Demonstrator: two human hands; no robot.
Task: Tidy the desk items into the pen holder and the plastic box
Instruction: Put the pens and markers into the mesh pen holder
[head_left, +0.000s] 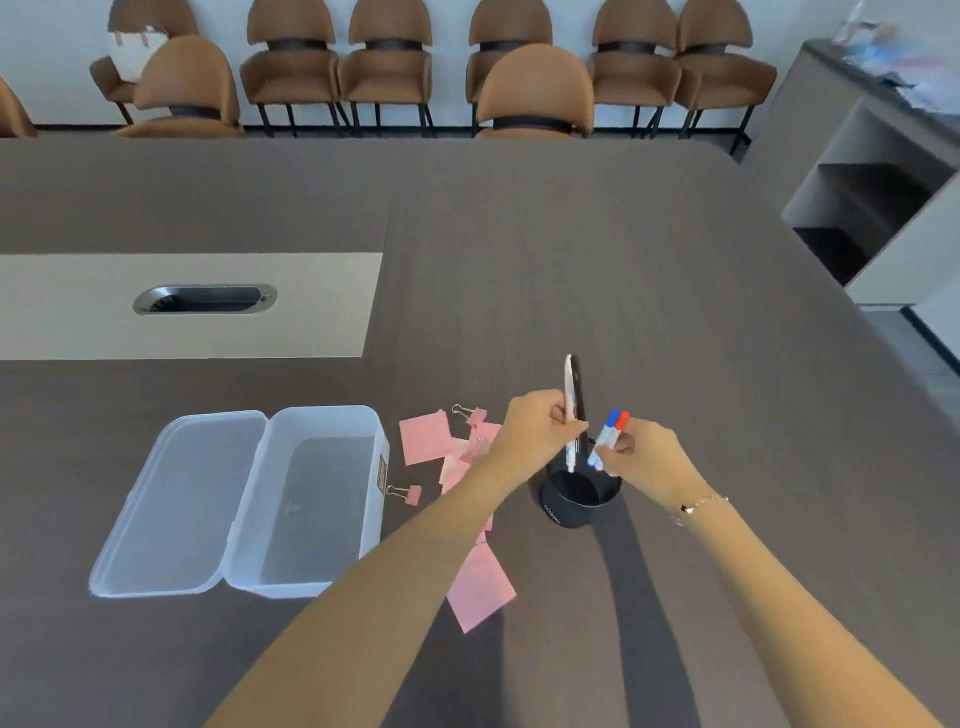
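A black round pen holder (558, 506) stands on the dark table. My left hand (535, 428) grips two pens (571, 384), one white and one black, held upright with their tips down at the holder's mouth. My right hand (649, 449) grips two white markers (609, 432) with a blue and a red cap, tilted over the holder's right rim. A clear plastic box (322, 582) lies open to the left, its lid (182, 499) flipped out flat. Pink sticky notes (423, 436) and pink binder clips (410, 493) are scattered between box and holder, some under my left forearm.
A beige inset panel with a metal cable grommet (205, 300) lies at the far left of the table. Brown chairs (535, 93) line the far edge and wall. A grey shelf unit (872, 171) stands beyond the table's right side.
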